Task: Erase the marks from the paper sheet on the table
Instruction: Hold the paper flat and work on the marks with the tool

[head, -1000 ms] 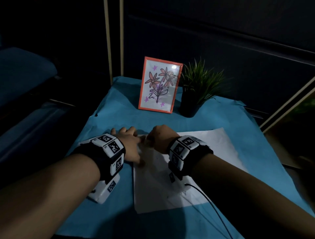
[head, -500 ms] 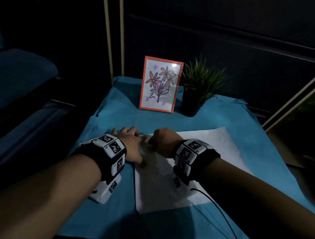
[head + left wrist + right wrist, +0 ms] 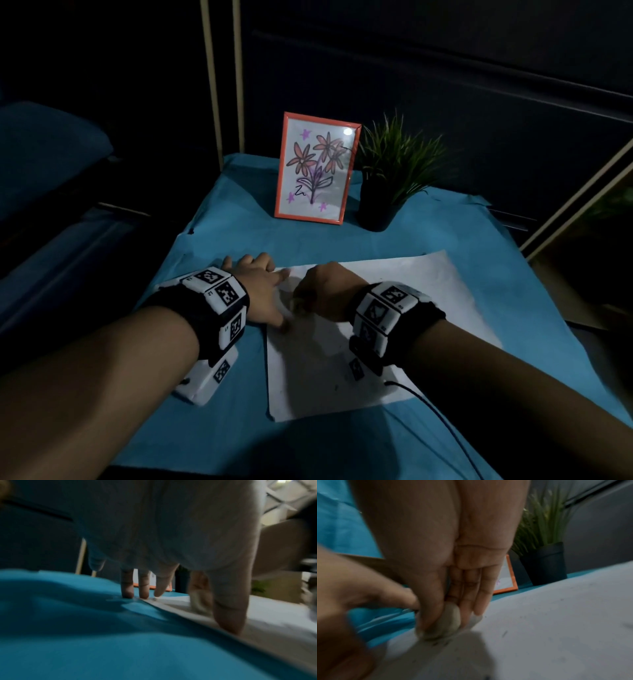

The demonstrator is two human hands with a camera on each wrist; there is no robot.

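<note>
The right hand (image 3: 453, 563) pinches a small rounded grey eraser (image 3: 448, 623) between thumb and fingers, its tip pressed onto the white paper sheet (image 3: 411, 308) near the far left corner. Just beside it, the left hand (image 3: 263, 291) lies spread, fingertips (image 3: 228, 618) holding down the sheet's left edge on the blue tablecloth (image 3: 222, 428).

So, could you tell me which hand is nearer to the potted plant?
The right. The right hand works an eraser on the paper sheet, in front of the potted plant; the left hand presses the sheet's left edge, farther away.

Matt white paper sheet (image 3: 421, 291), matt blue cloth (image 3: 222, 428), glossy glazed frame (image 3: 317, 168) w/ orange edge.
</note>
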